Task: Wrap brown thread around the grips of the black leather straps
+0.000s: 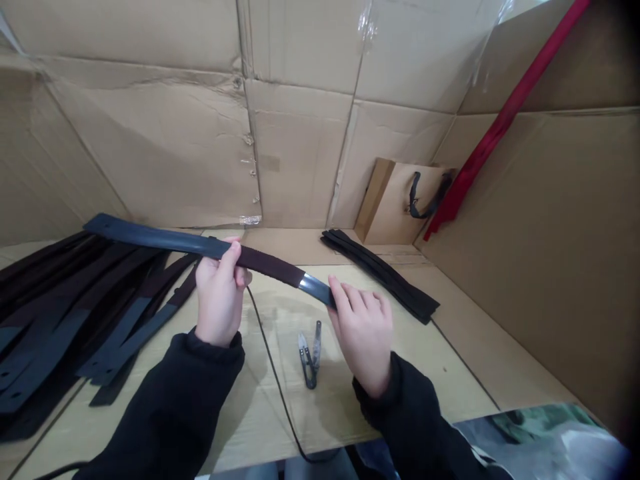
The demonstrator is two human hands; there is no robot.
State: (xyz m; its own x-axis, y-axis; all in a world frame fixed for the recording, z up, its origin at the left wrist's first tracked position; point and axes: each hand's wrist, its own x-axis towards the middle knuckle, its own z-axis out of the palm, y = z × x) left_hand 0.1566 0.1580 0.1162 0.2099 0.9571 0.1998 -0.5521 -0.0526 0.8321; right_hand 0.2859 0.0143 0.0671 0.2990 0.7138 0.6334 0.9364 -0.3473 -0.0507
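A long, slightly curved dark strap [165,238] is held up across the front of me. Its middle has a dark brown wrapped section [273,265], and a shiny stretch shows right of that. My left hand [220,287] is closed around the strap at the left end of the brown section, thumb on top. The fingers of my right hand [363,327] close on its right end and hide the tip. A thin dark cord [273,367] hangs from near my left hand down past the table's front edge. Below the strap, thread snips [309,360] lie on the table.
Many similar dark straps [55,347] are piled at the left. A bundle of black strips [383,277] lies at the back right. Behind it, a brown paper bag [387,200] leans by the cardboard wall [300,153]. A red strip [510,117] hangs at the upper right.
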